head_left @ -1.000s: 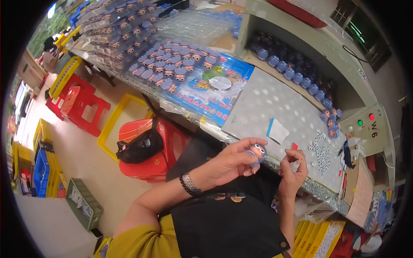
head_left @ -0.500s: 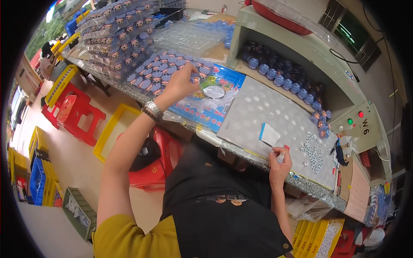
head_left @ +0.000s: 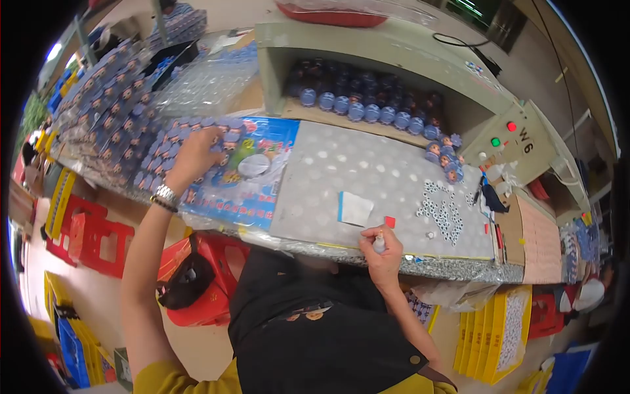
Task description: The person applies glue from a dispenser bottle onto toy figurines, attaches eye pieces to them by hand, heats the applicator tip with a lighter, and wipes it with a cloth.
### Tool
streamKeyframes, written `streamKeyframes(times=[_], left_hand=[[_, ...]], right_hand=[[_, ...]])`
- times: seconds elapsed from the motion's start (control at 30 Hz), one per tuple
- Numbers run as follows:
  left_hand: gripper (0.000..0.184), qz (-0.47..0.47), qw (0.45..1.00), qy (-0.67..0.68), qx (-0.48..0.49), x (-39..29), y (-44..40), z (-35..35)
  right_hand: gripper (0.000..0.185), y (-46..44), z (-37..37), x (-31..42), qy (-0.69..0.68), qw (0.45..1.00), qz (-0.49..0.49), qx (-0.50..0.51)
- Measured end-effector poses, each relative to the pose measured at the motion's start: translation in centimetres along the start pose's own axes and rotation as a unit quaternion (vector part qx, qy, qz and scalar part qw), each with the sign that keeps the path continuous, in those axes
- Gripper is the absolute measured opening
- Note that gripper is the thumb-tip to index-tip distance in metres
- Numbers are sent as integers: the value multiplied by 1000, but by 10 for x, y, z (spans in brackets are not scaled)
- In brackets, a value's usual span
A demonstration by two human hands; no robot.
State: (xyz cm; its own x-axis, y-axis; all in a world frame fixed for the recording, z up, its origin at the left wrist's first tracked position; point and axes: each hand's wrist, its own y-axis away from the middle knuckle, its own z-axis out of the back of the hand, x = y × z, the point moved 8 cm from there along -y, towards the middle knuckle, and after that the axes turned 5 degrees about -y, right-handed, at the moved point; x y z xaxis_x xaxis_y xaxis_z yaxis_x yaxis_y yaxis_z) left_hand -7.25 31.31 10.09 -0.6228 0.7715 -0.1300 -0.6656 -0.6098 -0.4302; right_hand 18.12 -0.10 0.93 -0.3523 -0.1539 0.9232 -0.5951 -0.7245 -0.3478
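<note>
My left hand [head_left: 199, 155] reaches over the tray of blue-capped figurines [head_left: 172, 146], fingers bent down at its right side; whether a figurine is between them is hidden. Beside it lies a blue printed sheet [head_left: 252, 197] with a silvery oval. My right hand [head_left: 382, 253] is closed around a small white bottle [head_left: 378, 244] at the front edge of the grey mat [head_left: 315, 197]. Just behind that hand are a white pad with a blue edge [head_left: 356, 209] and a red piece [head_left: 390, 222]. Small eye pieces [head_left: 443, 213] lie scattered farther right.
Stacked figurine trays [head_left: 111, 118] rise at the left. Behind the mat, a green shelf [head_left: 394, 82] holds rows of figurines [head_left: 371, 113]. A control box [head_left: 518, 141] stands at the right. Red stools [head_left: 203, 299] and yellow crates [head_left: 489, 335] are below the table.
My left hand first carried a figurine from near my right hand to the tray, and is still there. The view has turned rightward. My right hand keeps the bottle.
</note>
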Motion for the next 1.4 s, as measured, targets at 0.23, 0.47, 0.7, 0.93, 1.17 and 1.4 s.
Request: streamKeyframes(times=[0.23, 0.47, 0.7, 0.93, 1.17, 1.4], left_hand=[[19, 33, 985, 166, 26, -96, -36, -10], [24, -129, 962, 181, 157, -224, -77, -63], [69, -245, 917, 277, 151, -339, -138, -143], [108, -232, 934, 209, 174, -420, -204, -192], [118, -267, 920, 107, 267, -455, -248, -206], [106, -290, 883, 13, 368, -469, -260, -216]], right_hand=[[7, -22, 40, -3, -185, 967, -167, -60], [17, -113, 190, -13, 129, 966, -53, -220], [32, -171, 248, -77, 31, 961, -174, -213], [32, -191, 230, -103, -100, 959, -200, -176], [32, -201, 221, -110, -92, 961, -166, -201], [29, -203, 219, -121, -74, 950, -154, -261]])
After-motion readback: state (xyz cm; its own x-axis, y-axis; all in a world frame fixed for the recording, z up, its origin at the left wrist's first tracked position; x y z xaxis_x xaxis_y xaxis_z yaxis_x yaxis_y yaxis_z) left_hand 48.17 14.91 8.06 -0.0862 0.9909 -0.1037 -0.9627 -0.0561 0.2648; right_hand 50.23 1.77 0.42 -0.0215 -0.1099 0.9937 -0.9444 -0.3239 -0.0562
